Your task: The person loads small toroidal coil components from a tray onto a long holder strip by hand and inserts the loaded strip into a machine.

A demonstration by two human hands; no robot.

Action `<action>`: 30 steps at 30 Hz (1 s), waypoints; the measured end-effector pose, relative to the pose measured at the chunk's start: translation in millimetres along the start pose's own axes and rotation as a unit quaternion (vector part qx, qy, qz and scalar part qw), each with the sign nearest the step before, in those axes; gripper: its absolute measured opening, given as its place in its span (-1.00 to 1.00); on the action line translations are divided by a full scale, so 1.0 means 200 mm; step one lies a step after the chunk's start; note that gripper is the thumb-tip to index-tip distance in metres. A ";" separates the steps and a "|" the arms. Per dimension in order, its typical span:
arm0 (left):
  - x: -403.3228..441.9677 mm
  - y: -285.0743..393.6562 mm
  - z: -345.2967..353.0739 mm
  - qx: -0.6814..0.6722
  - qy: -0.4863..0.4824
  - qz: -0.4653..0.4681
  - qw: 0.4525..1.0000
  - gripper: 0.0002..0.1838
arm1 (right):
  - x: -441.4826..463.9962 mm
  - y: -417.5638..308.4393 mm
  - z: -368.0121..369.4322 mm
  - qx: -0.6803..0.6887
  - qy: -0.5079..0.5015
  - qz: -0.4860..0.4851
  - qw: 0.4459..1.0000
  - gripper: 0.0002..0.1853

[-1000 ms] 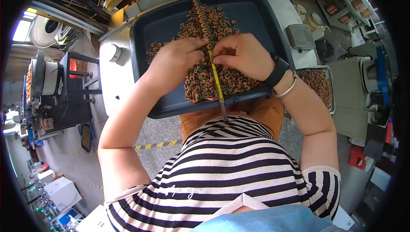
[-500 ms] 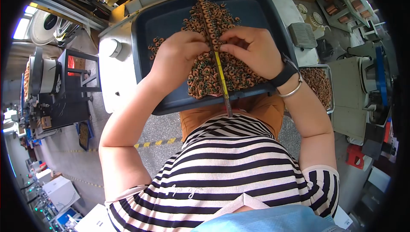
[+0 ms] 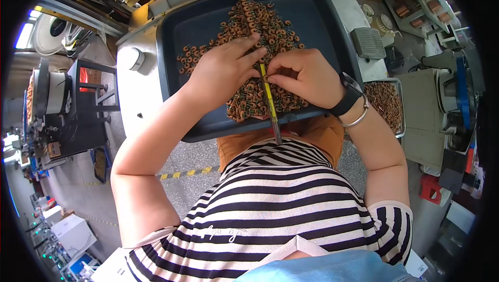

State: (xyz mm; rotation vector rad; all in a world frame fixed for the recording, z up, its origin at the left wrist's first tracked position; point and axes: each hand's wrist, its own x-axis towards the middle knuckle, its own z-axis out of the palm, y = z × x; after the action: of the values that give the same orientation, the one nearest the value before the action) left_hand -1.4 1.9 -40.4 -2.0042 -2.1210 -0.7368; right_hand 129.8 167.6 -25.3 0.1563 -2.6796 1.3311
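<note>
A long narrow rail (image 3: pixel 270 103) with a yellow stretch lies lengthwise over a dark tray (image 3: pixel 179 27), its near end against my striped shirt. Small copper-wound ring coils (image 3: pixel 249 14) with wire legs sit in a row along its far part. Loose ring coils (image 3: pixel 244 100) are heaped under and around it. My left hand (image 3: pixel 223 69) lies across the rail, fingers stretched out over the row's near end. On the other side, my right hand (image 3: pixel 309 77) pinches with thumb and forefinger at the yellow stretch, apparently on one small ring coil (image 3: pixel 265 78), partly hidden by the fingertips.
The tray rests on a white table (image 3: pixel 132 87) and overhangs its near edge. A white round container (image 3: pixel 135 58) stands to the left. Beyond the tray's right side are a grey box (image 3: pixel 368 43) and a metal tray of copper parts (image 3: pixel 384 103). Machinery borders the far side.
My left hand has stretched its fingers forward over the rail. The right fingertips have moved nearer along the rail to the yellow stretch. Loose coils now spread farther left in the tray.
</note>
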 end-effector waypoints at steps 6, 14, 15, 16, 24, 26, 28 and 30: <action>0.00 -0.01 0.01 -0.012 -0.010 -0.021 1.000 -0.52 | 0.05 0.08 0.04 -0.101 0.091 -0.094 0.986 -0.84; -0.01 -0.14 -0.15 0.075 -0.086 -0.233 0.966 -0.47 | 0.08 0.12 -0.16 -0.056 0.095 0.032 0.993 -0.78; -0.05 -0.19 -0.15 0.153 -0.090 -0.196 0.964 -0.59 | 0.11 0.19 -0.18 -0.089 0.108 0.019 0.990 -0.77; -0.06 -0.22 -0.15 0.155 -0.089 -0.194 0.964 -0.59 | 0.14 0.24 -0.21 -0.089 0.110 0.018 0.990 -0.77; -0.07 -0.29 -0.12 0.084 -0.124 -0.228 0.962 -0.80 | 0.27 0.51 -0.16 -0.372 0.076 0.005 0.925 -0.84; -0.07 -0.26 -0.12 0.071 -0.091 -0.220 0.969 -0.80 | 0.27 0.53 -0.16 -0.338 0.091 0.004 0.937 -0.84; -0.05 -0.21 -0.13 0.059 -0.057 -0.209 0.974 -0.80 | 0.26 0.52 -0.19 -0.278 0.084 0.042 0.956 -0.85; -0.03 -0.16 -0.14 0.003 -0.060 -0.192 0.980 -0.77 | 0.25 0.50 -0.21 -0.239 0.094 0.034 0.966 -0.85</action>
State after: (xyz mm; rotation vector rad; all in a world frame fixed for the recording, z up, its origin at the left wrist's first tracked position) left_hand -38.9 -14.9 -26.1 -1.6904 -2.6163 -0.6702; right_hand 69.2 260.0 -69.2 -0.1129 -2.7629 0.6377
